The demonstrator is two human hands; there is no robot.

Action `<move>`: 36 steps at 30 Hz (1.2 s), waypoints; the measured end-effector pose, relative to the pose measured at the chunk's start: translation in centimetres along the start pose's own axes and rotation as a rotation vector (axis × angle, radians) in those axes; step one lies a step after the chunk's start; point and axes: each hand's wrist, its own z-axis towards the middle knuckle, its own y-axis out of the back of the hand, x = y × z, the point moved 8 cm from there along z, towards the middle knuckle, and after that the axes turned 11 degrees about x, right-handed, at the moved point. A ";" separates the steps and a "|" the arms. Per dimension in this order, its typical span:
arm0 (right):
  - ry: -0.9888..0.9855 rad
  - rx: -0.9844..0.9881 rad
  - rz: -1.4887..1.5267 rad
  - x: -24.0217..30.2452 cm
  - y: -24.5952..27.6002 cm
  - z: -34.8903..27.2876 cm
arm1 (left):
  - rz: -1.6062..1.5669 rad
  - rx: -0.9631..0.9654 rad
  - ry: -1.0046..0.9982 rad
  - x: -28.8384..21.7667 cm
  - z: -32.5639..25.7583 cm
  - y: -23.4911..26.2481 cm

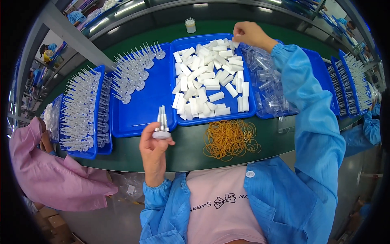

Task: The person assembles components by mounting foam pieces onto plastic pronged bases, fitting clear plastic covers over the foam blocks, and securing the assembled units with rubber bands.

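Near the bench's front edge, my left hand (153,150) grips a round white-based part with upright metal pins (162,124), pins pointing up. My right hand (252,34) reaches over the far right corner of the blue tray of white blocks (255,110). Its fingers are pinched together, and anything between them is hidden. The white rectangular blocks (216,96) lie in a loose heap in that tray. To the left, another blue tray (142,114) holds rows of similar pinned parts (136,69) at its far side.
Yellow rubber bands (229,140) lie in a tangled pile in front of the blocks. Clear plastic pieces (266,79) fill the tray under my right arm. Stacked trays of pinned parts (81,110) stand at left. A small clear cup (190,25) stands behind. A pink-sleeved person (48,162) is close on the left.
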 end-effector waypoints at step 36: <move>0.060 -0.174 1.767 6.7 -10.4 -23.4 | 0.014 0.542 0.238 3.2 -0.1 -12.2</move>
